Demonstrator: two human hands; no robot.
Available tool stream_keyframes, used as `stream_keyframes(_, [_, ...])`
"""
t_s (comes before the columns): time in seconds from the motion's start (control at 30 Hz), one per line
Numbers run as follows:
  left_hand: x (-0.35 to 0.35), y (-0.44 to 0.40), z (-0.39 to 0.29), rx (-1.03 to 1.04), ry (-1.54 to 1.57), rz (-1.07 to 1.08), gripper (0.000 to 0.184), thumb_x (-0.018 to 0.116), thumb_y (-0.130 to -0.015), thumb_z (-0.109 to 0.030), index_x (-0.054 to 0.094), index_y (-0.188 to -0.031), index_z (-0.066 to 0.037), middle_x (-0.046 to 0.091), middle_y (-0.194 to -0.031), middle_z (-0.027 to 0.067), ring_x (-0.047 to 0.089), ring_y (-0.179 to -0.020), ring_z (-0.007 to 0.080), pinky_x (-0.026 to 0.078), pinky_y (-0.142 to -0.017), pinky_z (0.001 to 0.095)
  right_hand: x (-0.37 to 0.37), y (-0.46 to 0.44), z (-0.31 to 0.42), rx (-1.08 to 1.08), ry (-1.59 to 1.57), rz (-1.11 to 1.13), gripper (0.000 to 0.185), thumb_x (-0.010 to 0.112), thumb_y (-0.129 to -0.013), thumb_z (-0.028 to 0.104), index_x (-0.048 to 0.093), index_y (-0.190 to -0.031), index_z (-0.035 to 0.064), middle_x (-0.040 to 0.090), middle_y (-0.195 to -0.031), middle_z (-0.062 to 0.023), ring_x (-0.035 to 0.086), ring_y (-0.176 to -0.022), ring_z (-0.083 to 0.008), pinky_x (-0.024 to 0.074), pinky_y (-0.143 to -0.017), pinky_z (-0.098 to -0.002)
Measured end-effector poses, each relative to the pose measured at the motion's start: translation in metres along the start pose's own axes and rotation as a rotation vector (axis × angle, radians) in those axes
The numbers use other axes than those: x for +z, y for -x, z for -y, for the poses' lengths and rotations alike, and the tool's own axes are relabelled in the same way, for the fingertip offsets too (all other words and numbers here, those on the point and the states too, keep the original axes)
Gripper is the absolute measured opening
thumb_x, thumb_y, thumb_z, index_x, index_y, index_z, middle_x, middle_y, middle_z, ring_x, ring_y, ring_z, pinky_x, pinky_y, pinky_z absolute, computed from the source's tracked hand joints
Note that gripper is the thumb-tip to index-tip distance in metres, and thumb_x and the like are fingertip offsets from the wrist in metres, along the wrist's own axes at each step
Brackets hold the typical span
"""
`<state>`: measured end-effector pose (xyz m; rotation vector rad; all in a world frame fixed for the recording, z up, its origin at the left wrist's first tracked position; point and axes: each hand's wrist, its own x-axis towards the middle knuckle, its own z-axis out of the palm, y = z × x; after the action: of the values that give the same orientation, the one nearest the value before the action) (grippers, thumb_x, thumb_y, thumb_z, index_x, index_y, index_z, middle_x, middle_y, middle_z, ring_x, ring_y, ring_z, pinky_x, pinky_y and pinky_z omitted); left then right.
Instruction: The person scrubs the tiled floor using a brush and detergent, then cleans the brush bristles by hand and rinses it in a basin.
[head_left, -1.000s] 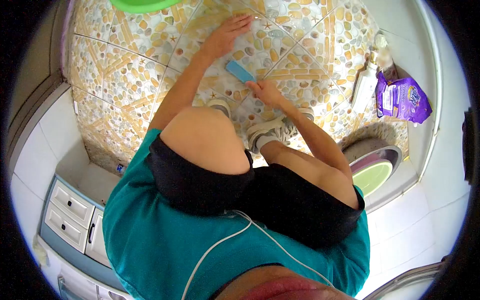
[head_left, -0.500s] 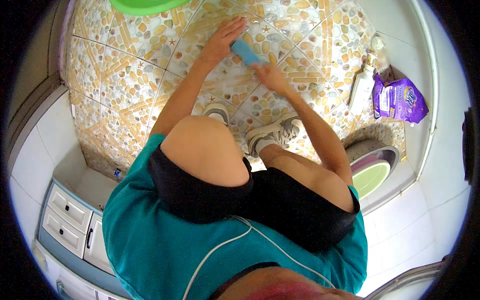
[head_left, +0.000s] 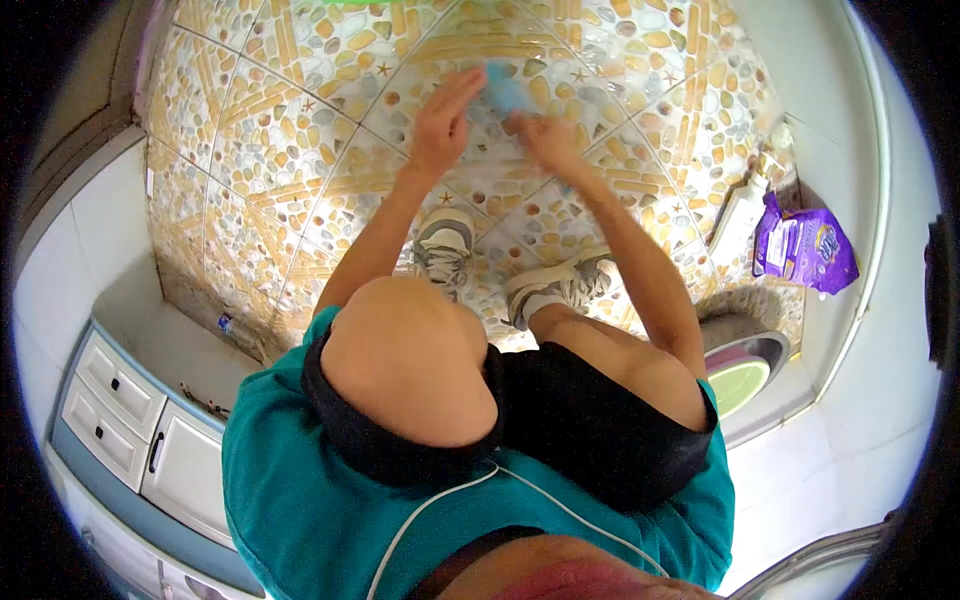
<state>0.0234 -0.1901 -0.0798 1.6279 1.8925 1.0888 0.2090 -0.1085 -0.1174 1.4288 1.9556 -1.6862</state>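
Glossy pebble-patterned floor tiles (head_left: pixel 280 150) spread around your grey-and-white shoes (head_left: pixel 443 245). Far middle, your right hand (head_left: pixel 548 140) wraps the near end of a blurred light-blue rectangular block (head_left: pixel 508 92); your empty left hand (head_left: pixel 443 128), fingers extended, is just beside the block's far end, contact unclear.

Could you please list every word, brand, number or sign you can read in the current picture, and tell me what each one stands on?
No text can be read with certainty.
Purple bag: it carries a logo and a pale printed panel, both too small and blurred to read.
White bottle: no lettering can be made out.
Small blue-and-white item: too small to read.
Blue block: blurred, no lettering visible.
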Motion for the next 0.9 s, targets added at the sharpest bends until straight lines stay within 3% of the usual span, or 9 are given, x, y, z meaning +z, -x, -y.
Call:
stream_keyframes(0.1, [0.004, -0.004, -0.011, 0.09, 0.009, 0.125, 0.055, 0.043, -0.071, 0.014, 0.054, -0.122, -0.004, 0.05, -0.131, 0.0098, 0.046, -0.123, 0.0247, 0.038, -0.103, 0.0349, -0.066, -0.026, 0.012, 0.01, -0.261, -0.342, 0.05, 0.047, -0.091, 0.047, 0.057, -0.085, -0.0012, 0.055, -0.055, -0.0137, 0.055, -0.048, -0.0177, 0.0407, -0.04, -0.0325])
stream_keyframes(0.13, [0.005, -0.007, -0.017, 0.085, 0.015, 0.121, 0.055, 0.043, -0.071, 0.014, 0.054, -0.122, -0.004, 0.05, -0.131, 0.0098, 0.046, -0.123, 0.0247, 0.038, -0.103, 0.0349, -0.062, -0.025, 0.011, 0.014, -0.253, -0.34, 0.05, 0.047, -0.091, 0.047, 0.057, -0.085, -0.0012, 0.055, -0.055, -0.0137, 0.055, -0.048, -0.0177, 0.0407, -0.04, -0.0325])
stream_keyframes(0.23, [0.007, -0.015, -0.022, 0.065, -0.016, 0.105, 0.052, 0.044, -0.072, 0.013, 0.055, -0.12, -0.003, 0.048, -0.133, 0.0089, 0.042, -0.126, 0.0243, 0.035, -0.105, 0.0372, -0.004, -0.02, -0.004, -0.136, 0.176, -0.145, 0.06, 0.04, -0.091, 0.052, 0.066, -0.073, 0.0004, 0.061, -0.064, -0.0232, 0.062, -0.064, -0.0361, 0.0488, -0.063, -0.044])
stream_keyframes(0.33, [0.008, -0.01, -0.01, 0.123, -0.122, 0.156, 0.05, 0.046, -0.073, 0.01, 0.054, -0.12, -0.002, 0.048, -0.134, 0.0081, 0.041, -0.127, 0.0239, 0.033, -0.106, 0.039, 0.042, 0.01, 0.004, -0.2, 0.11, -0.167, 0.06, 0.044, -0.09, 0.051, 0.066, -0.07, -0.0008, 0.061, -0.064, -0.025, 0.061, -0.063, -0.0385, 0.0488, -0.063, -0.0453])
stream_keyframes(0.4, [0.012, 0.001, -0.005, 0.077, -0.145, 0.19, 0.047, 0.049, -0.074, 0.007, 0.054, -0.12, -0.001, 0.047, -0.134, 0.0075, 0.041, -0.127, 0.024, 0.032, -0.107, 0.0398, 0.028, 0.025, 0.02, 0.048, -0.142, 0.024, 0.052, 0.046, -0.094, 0.041, 0.054, -0.062, 0.0012, 0.052, -0.053, -0.0089, 0.048, -0.039, -0.0174, 0.0375, -0.038, -0.0326])
stream_keyframes(0.43, [0.015, 0.0, -0.006, 0.089, -0.136, 0.203, 0.047, 0.049, -0.074, 0.007, 0.054, -0.12, -0.001, 0.047, -0.134, 0.0075, 0.041, -0.127, 0.024, 0.032, -0.107, 0.0398, 0.018, 0.03, 0.024, 0.17, -0.275, 0.029, 0.054, 0.046, -0.093, 0.045, 0.052, -0.059, 0.0031, 0.048, -0.052, -0.0034, 0.043, -0.039, -0.012, 0.0338, -0.036, -0.0287])
stream_keyframes(0.53, [0.032, 0.01, -0.024, 0.072, -0.114, 0.201, 0.048, 0.051, -0.074, 0.003, 0.052, -0.122, -0.001, 0.048, -0.134, 0.0078, 0.041, -0.127, 0.0239, 0.031, -0.107, 0.0403, 0.005, 0.045, 0.005, 0.221, -0.589, -0.101, 0.051, 0.045, -0.094, 0.044, 0.05, -0.06, 0.0052, 0.046, -0.05, -0.0026, 0.041, -0.037, -0.0114, 0.0312, -0.035, -0.0269])
stream_keyframes(0.73, [0.059, 0.026, -0.046, 0.251, -0.15, 0.519, 0.049, 0.052, -0.076, -0.001, 0.05, -0.125, -0.002, 0.042, -0.139, 0.0057, 0.035, -0.13, 0.0293, 0.032, -0.107, 0.0387, 0.021, 0.095, -0.031, 0.38, -0.743, -0.126, 0.046, 0.044, -0.095, 0.045, 0.049, -0.067, 0.0087, 0.043, -0.05, -0.0008, 0.038, -0.037, -0.0108, 0.0282, -0.035, -0.0251])
stream_keyframes(0.9, [0.109, -0.055, -0.045, 0.459, -0.145, 0.382, 0.048, 0.053, -0.078, -0.005, 0.049, -0.126, -0.003, 0.044, -0.135, 0.0073, 0.04, -0.126, 0.0313, 0.041, -0.099, 0.0379, -0.035, 0.049, -0.046, 0.232, -0.57, -0.323, 0.047, 0.041, -0.095, 0.045, 0.049, -0.066, 0.0092, 0.045, -0.05, -0.0012, 0.039, -0.037, -0.0117, 0.0287, -0.035, -0.0263])
